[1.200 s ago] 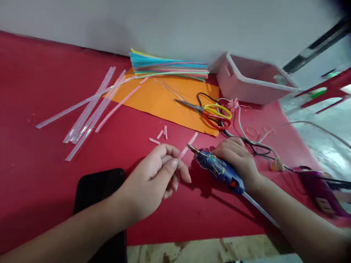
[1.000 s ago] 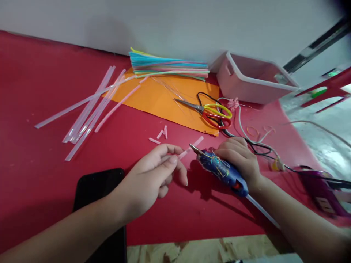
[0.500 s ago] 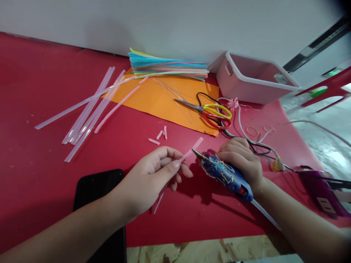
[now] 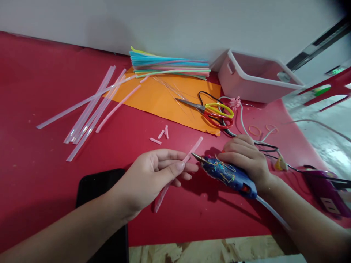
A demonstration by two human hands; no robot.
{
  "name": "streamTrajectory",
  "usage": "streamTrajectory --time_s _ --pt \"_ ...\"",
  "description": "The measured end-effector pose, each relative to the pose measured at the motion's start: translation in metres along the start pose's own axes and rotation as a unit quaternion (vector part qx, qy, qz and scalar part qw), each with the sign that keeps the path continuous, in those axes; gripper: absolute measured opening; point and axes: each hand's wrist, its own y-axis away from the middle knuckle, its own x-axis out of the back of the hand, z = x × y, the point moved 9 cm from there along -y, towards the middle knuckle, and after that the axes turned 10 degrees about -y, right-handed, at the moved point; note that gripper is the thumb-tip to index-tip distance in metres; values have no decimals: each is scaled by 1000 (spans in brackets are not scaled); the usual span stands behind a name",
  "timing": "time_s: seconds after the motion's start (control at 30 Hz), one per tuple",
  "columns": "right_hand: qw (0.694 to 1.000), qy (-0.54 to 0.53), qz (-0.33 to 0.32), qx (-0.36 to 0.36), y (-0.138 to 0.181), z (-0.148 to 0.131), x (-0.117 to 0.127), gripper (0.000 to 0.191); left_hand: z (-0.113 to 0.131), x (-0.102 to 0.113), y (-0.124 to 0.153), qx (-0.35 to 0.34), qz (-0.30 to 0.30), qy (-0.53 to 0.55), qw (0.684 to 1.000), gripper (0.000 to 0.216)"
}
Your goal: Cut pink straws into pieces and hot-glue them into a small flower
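Observation:
My left hand (image 4: 153, 175) pinches a thin pink straw (image 4: 193, 148) between thumb and fingers; the straw runs from below the hand up to the right. My right hand (image 4: 246, 159) grips a blue glue gun (image 4: 227, 174), a clear glue stick trailing from its back. The gun's metal nozzle (image 4: 196, 157) sits just right of the straw, close to my left fingertips. Both hands hover low over the red table (image 4: 41, 175).
Several clear glue sticks (image 4: 87, 109) lie at left, short pink straw bits (image 4: 161, 134) in the middle. Orange paper (image 4: 153, 95), a bundle of coloured straws (image 4: 167, 65), scissors (image 4: 211, 109), a white bin (image 4: 255, 78), cables and rubber bands lie beyond. A black phone (image 4: 95, 190) lies near my left arm.
My left hand has slid along the straw, so more of it shows below the hand. The glue gun has shifted slightly right and lower, nozzle still beside the straw.

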Motion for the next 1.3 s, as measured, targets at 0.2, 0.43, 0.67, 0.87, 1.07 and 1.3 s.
streamTrajectory --time_s 0.2,0.43,0.67,0.87,1.07,1.3 --pt "1000 3 -6 -1 -1 -1 1 14 2 -1 0 9 -1 -56 998 5" --pt "1000 2 -12 12 0 -1 1 14 4 -2 3 21 6 -91 996 4" --pt "1000 -7 -19 5 0 0 1 16 4 -2 3 30 8 -89 996 5" --pt "1000 -3 -16 6 1 1 1 16 6 -2 5 24 6 -91 996 6" --pt "1000 5 -13 11 0 1 2 13 7 -3 3 22 7 -88 996 6" --pt "1000 9 -5 4 1 3 3 14 9 -1 4 16 16 -99 995 6"
